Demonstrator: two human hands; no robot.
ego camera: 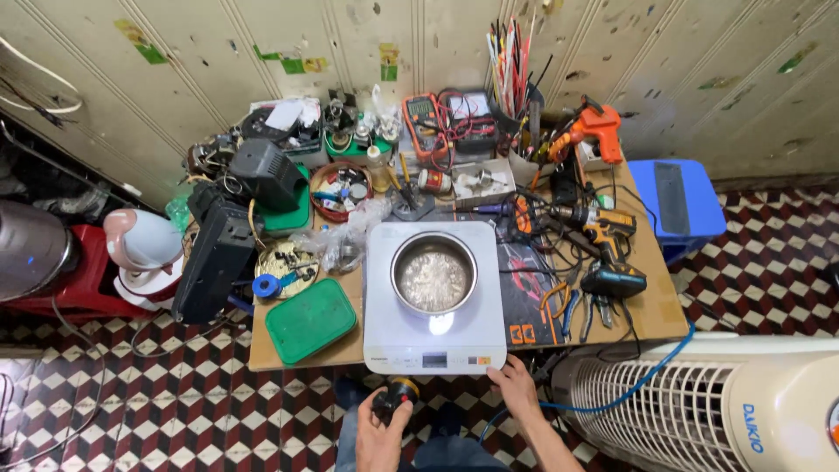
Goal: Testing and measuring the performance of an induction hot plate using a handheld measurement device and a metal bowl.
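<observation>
From my remote seat, a flat green plastic lid (310, 320) lay left on the wooden table (651, 310). My left hand (382, 434) had fingers curled tight around a small black-and-yellow round tool (394, 396). My right hand (514, 385) rested open-fingered on the white square cooker (434, 297), beneath its steel pot (433, 274).

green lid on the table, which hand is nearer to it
Left. The left hand, gripping a small black-and-yellow part, sits just below the green lid; the right hand rests farther right, at the white cooker.
</observation>
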